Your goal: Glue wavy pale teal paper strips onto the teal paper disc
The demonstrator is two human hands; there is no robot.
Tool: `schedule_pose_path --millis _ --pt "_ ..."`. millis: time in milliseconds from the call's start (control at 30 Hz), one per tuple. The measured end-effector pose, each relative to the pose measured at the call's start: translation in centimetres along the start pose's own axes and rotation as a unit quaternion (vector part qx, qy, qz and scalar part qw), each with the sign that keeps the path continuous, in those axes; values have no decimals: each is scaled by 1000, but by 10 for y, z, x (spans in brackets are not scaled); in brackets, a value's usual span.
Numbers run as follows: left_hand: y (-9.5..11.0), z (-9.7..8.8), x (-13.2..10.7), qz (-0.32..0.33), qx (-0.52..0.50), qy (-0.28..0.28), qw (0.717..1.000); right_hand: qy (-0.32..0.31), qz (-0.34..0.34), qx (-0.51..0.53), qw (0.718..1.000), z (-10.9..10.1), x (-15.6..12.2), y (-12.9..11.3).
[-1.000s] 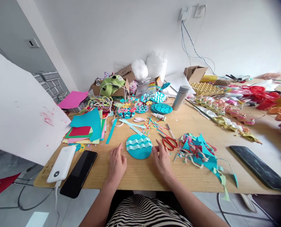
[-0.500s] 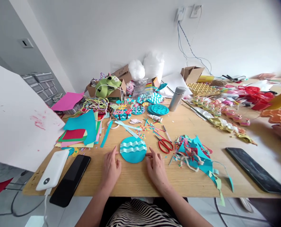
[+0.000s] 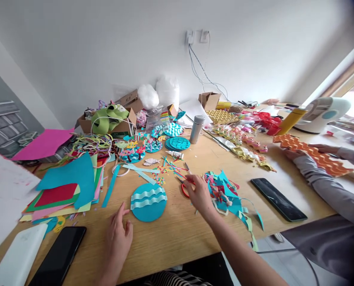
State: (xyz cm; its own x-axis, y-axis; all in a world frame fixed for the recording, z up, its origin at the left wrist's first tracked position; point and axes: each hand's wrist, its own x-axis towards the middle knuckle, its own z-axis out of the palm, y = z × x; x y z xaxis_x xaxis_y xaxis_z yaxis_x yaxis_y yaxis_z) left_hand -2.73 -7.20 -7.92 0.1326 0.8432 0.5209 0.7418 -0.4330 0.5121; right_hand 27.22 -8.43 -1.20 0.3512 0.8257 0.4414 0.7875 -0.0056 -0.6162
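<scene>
A teal paper disc (image 3: 148, 202) with two pale wavy strips lies on the wooden table (image 3: 177, 234) in front of me. My left hand (image 3: 119, 234) rests flat beside the disc's left edge, fingers open, holding nothing. My right hand (image 3: 198, 192) lies over the red-handled scissors (image 3: 184, 186), fingers curled onto the handles; the blades point away toward the glue bottle (image 3: 174, 154). A heap of teal and coloured paper scraps (image 3: 224, 194) sits just right of that hand.
Stacked coloured paper sheets (image 3: 68, 182) lie at left, a black phone (image 3: 59, 256) and white power bank (image 3: 17, 258) near the front edge. Another phone (image 3: 278, 198) lies at right. A co-worker's sleeve (image 3: 323, 184) and orange wavy paper (image 3: 311, 153) occupy the right side. Finished discs, boxes and a flask (image 3: 196, 129) crowd the back.
My right hand left the disc's right edge and moved right onto the scissors. My left hand stayed beside the disc. The view swung right, showing the co-worker and a fan.
</scene>
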Motion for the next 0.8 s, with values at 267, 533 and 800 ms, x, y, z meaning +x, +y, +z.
schedule_pose_path --millis 267,533,800 --pt "-4 4 -2 -8 -8 14 1000 -149 42 -187 970 0 115 33" --pt "-5 5 -5 -39 -18 27 999 -181 34 -240 953 63 160 41" --pt "10 -5 -1 -40 -8 16 999 -170 23 -156 973 73 164 38"
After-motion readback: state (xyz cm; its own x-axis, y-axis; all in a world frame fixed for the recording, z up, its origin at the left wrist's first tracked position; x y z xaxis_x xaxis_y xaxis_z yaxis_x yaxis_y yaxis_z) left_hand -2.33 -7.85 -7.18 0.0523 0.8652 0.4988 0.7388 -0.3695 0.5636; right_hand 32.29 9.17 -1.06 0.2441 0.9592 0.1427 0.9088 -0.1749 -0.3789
